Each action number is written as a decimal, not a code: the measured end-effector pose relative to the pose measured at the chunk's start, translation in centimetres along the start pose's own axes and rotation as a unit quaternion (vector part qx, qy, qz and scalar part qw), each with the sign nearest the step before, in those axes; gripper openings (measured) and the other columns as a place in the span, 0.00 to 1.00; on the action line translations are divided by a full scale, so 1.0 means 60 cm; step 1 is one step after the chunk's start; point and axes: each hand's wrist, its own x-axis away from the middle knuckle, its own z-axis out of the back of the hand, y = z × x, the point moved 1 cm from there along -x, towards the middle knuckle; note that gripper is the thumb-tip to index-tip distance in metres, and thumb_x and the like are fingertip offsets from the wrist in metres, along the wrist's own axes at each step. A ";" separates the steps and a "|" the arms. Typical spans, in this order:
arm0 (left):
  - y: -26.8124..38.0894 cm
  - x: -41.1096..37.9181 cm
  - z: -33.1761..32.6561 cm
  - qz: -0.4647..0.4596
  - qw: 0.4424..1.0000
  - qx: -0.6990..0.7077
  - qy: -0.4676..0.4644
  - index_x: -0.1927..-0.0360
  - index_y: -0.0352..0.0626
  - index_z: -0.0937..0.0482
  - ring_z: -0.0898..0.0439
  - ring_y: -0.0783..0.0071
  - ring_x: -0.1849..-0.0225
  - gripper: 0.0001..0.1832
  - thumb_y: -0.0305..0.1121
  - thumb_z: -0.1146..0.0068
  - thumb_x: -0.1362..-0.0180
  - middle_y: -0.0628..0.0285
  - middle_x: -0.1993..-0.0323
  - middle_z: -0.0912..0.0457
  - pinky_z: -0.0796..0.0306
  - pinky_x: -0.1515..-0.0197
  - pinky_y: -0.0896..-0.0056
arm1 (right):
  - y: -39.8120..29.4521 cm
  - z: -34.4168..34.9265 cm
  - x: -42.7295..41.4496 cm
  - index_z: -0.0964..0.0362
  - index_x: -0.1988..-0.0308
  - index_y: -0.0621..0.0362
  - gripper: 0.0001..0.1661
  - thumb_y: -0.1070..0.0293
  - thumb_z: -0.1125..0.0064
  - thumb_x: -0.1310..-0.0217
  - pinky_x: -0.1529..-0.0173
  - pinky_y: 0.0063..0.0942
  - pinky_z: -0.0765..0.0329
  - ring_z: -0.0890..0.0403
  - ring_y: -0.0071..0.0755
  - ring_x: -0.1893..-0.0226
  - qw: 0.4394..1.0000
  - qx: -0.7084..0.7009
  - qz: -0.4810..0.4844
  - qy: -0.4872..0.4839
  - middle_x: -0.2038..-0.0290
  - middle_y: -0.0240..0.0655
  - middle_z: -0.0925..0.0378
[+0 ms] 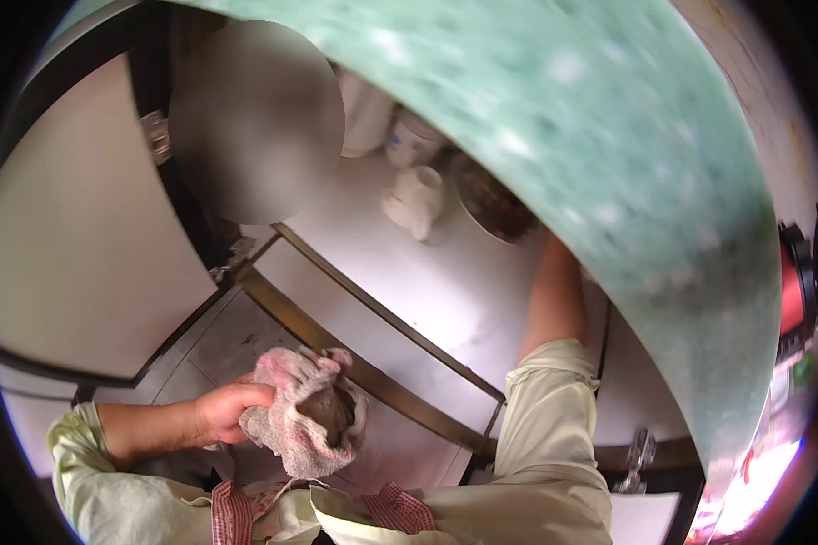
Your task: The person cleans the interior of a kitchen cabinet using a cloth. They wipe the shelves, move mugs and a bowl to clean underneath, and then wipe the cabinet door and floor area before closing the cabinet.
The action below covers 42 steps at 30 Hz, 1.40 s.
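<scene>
My left hand (pixel 235 407) grips a bunched, off-white terry cloth (pixel 307 446) with pink patches, held in front of the cabinet's lower frame. A brown, hollow-looking area shows in the cloth's folds; I cannot tell whether it is a separate object. My right forearm (pixel 555 303) reaches into the cabinet, and the right hand is out of view beneath the green speckled countertop (pixel 586 136). On the pale cabinet shelf (pixel 388 272) stands a small white ceramic pot (pixel 417 201). Beside it is a round dish (pixel 494 204) with dark reddish contents, partly covered by the countertop edge.
A white jar with a blue mark (pixel 412 142) and a white container (pixel 366 116) stand further back. A dark-edged cabinet door (pixel 88 225) hangs open at left. Metal rails (pixel 382 320) cross the cabinet front. A hinge (pixel 635 463) projects at right. A red appliance (pixel 796 286) sits on the counter.
</scene>
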 end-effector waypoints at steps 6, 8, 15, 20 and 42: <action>0.034 -0.020 -0.001 -0.035 0.999 -0.021 -0.009 0.44 0.34 0.28 0.19 0.59 0.51 0.25 0.26 0.46 0.49 0.52 0.51 0.20 0.25 0.46 0.56 | -0.214 0.088 0.196 0.35 0.42 0.60 0.23 0.65 0.45 0.33 0.52 0.26 0.26 0.22 0.25 0.58 0.976 -0.194 0.022 -0.100 0.60 0.34 0.21; 0.051 -0.024 0.005 -0.037 0.997 -0.059 -0.023 0.44 0.35 0.28 0.20 0.60 0.51 0.25 0.26 0.46 0.49 0.53 0.51 0.21 0.25 0.46 0.57 | -0.293 0.117 0.278 0.36 0.41 0.60 0.24 0.65 0.45 0.33 0.51 0.26 0.26 0.22 0.25 0.57 0.940 -0.295 0.006 -0.172 0.60 0.34 0.21; 0.104 -0.045 -0.200 -0.270 0.792 -0.463 -0.292 0.44 0.36 0.29 0.34 0.67 0.37 0.27 0.29 0.40 0.50 0.53 0.36 0.35 0.41 0.35 0.64 | -0.333 0.181 0.495 0.39 0.39 0.57 0.29 0.58 0.43 0.34 0.50 0.30 0.25 0.26 0.25 0.52 0.772 -0.494 -0.130 -0.378 0.50 0.32 0.26; 0.107 -0.094 -0.304 -0.526 0.550 -0.593 -0.262 0.45 0.35 0.28 0.31 0.64 0.40 0.24 0.30 0.43 0.45 0.57 0.42 0.29 0.38 0.37 0.65 | -0.345 0.199 0.496 0.40 0.38 0.60 0.31 0.63 0.43 0.36 0.45 0.33 0.25 0.27 0.31 0.44 0.671 -0.683 -0.204 -0.206 0.41 0.36 0.31; 0.080 -0.257 -0.259 -0.505 0.614 -0.598 -0.101 0.55 0.36 0.25 0.24 0.44 0.56 0.24 0.44 0.38 0.48 0.46 0.59 0.23 0.28 0.53 0.56 | 0.137 0.225 0.192 0.25 0.52 0.54 0.19 0.63 0.39 0.44 0.68 0.25 0.30 0.25 0.27 0.70 0.973 0.169 -0.101 0.119 0.67 0.33 0.24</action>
